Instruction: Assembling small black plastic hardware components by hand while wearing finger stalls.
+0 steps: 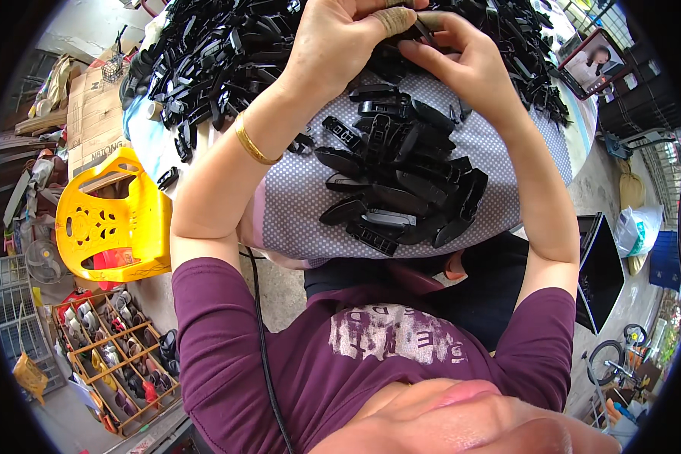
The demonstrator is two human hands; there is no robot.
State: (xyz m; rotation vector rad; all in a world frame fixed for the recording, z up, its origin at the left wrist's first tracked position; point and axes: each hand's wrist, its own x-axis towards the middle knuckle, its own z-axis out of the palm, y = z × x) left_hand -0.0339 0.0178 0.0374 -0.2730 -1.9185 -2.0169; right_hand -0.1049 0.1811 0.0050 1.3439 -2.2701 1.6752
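Note:
Both hands meet over the far side of a table covered with a dotted cloth (pixel 295 204). My left hand (pixel 348 38), its thumb wrapped in tan tape, is closed in a pinch at the top edge. Opposite it, my right hand (pixel 461 60) pinches with thumb and fingers. Between them shows a small dark plastic piece (pixel 425 32), largely covered by the fingers; its exact kind is unclear. Beneath and nearer me lies a smaller pile of glossy black plastic parts (pixel 401 178), some elongated, some frame-shaped. Behind the hands spreads a large heap of similar parts (pixel 219 64).
A phone (pixel 594 64) stands at the table's right edge. Left of the table are a yellow plastic chair (pixel 117 216), a cardboard box (pixel 94 113) and a shoe rack (pixel 117 359). A black cable (pixel 261 325) hangs beside my left arm. A bicycle (pixel 613 363) stands at far right.

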